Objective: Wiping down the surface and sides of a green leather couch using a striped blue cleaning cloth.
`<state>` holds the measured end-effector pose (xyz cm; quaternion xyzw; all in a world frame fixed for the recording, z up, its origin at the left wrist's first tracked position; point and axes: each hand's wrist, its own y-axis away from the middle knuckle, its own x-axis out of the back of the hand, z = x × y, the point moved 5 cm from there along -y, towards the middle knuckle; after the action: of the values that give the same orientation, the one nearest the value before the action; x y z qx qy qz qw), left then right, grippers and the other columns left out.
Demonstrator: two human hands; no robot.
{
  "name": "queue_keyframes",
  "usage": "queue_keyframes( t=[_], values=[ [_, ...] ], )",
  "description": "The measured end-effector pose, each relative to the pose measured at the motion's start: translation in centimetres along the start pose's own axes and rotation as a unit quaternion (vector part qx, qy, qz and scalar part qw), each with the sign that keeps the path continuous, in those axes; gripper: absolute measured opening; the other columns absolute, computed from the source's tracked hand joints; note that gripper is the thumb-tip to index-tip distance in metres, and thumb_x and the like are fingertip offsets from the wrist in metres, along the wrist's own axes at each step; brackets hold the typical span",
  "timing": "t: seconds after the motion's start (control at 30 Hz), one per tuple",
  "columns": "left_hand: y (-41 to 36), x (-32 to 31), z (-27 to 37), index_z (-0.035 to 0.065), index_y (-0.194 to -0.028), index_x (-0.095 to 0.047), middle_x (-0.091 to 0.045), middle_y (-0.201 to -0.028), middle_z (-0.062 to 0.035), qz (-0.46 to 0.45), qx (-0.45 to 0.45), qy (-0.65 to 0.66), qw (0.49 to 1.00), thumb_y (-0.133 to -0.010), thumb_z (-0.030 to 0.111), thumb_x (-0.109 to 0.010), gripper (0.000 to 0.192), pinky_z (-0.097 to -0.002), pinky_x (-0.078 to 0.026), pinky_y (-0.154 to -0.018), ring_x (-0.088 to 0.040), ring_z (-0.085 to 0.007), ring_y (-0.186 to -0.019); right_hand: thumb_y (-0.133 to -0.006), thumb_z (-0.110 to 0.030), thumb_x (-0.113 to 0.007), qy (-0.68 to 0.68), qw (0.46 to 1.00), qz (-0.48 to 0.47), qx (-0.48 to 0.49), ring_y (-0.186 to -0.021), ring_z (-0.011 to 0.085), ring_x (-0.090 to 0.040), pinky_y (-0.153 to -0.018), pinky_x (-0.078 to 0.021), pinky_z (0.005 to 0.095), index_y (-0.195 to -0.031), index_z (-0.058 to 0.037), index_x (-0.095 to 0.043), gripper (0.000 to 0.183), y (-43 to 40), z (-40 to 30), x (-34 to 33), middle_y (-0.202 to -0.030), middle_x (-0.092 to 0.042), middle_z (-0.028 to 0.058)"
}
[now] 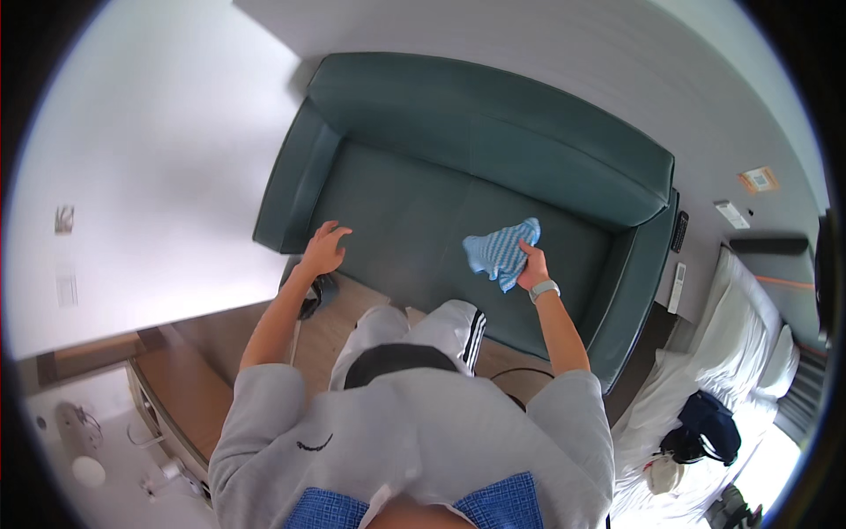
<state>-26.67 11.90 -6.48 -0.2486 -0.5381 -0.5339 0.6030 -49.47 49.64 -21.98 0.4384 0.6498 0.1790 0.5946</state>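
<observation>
My right hand (532,266) grips one edge of a blue-and-white striped cloth (500,250). The cloth hangs bunched over the right half of the seat of a dark green sofa (403,205); whether it touches the seat I cannot tell. A watch with a pale band (544,289) is on my right wrist. My left hand (324,248) holds nothing, its fingers apart and slightly curled, above the front left part of the seat near the left armrest (294,178).
Below my left hand, a dark object (319,295) lies on the wooden floor (360,301). A bed (720,344) with white bedding and a dark bag (708,420) stands at the right. A brown-topped cabinet (178,390) is at the left. A dark cable (522,370) curves beside my legs.
</observation>
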Motion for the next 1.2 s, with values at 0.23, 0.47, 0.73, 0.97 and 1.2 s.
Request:
queue_keyframes(
  t=[0.23,0.47,0.73,0.97,1.2],
  values=[
    [-15.9,4.5,-0.3,0.0232,-0.142,-0.028,-0.022,-0.146,-0.0255,-0.017,0.069,-0.197,0.978,-0.074,0.011,-0.07,0.081,-0.052,-0.03,-0.107,-0.027,-0.0464,-0.132,-0.096,-0.011,-0.043,-0.094,0.964,0.17,0.183,-0.117,0.0301,-0.051,-0.101,-0.0412,0.0437,-0.13,0.0008,-0.043,0.036,-4.4,-5.5,10.7,-0.13,-0.052,0.0139],
    [-33.8,7.0,3.8,0.0323,-0.148,0.002,-0.004,-0.151,-0.0286,0.114,0.028,-0.166,0.979,-0.067,0.014,-0.079,0.116,-0.0561,-0.026,-0.108,-0.016,-0.052,-0.135,-0.087,-0.003,-0.047,-0.148,0.922,0.206,0.292,-0.111,0.0318,-0.056,-0.094,-0.0471,0.0448,-0.121,0.0028,-0.049,0.035,-10.9,-10.9,17.1,-0.121,-0.057,0.0159],
    [-42.3,1.0,1.9,0.0329,-0.147,0.012,0.006,-0.152,-0.0272,-0.054,0.134,-0.221,0.964,-0.061,0.004,-0.071,0.123,-0.0643,-0.017,-0.107,-0.001,-0.0574,-0.135,-0.082,-0.007,-0.05,0.061,0.872,0.326,0.359,-0.071,0.012,-0.04,-0.062,-0.0346,0.0285,-0.088,-0.0107,-0.043,0.01,-21.7,-9.5,15.6,-0.079,-0.042,-0.0004],
    [-42.0,1.5,1.9,0.023,-0.146,0.013,0.015,-0.146,-0.0355,-0.001,0.107,-0.172,0.979,-0.065,0.005,-0.067,0.116,-0.0638,-0.005,-0.108,0.01,-0.0619,-0.131,-0.084,-0.012,-0.048,0.0,0.859,0.383,0.34,-0.076,0.0124,-0.044,-0.065,-0.0397,0.0259,-0.103,-0.0033,-0.044,0.021,-26.3,-4.8,4.0,-0.087,-0.046,0.0027],
    [-41.9,1.1,2.8,0.0143,-0.145,0.018,0.023,-0.141,-0.0407,-0.076,0.124,-0.146,0.979,-0.064,0.003,-0.068,0.119,-0.0655,-0.001,-0.107,0.014,-0.0657,-0.127,-0.091,-0.024,-0.05,-0.082,0.952,0.072,0.285,-0.075,0.011,-0.045,-0.064,-0.0405,0.0277,-0.104,-0.0156,-0.046,0.016,-39.9,13.5,-15.4,-0.085,-0.046,-0.0023]
  ],
)
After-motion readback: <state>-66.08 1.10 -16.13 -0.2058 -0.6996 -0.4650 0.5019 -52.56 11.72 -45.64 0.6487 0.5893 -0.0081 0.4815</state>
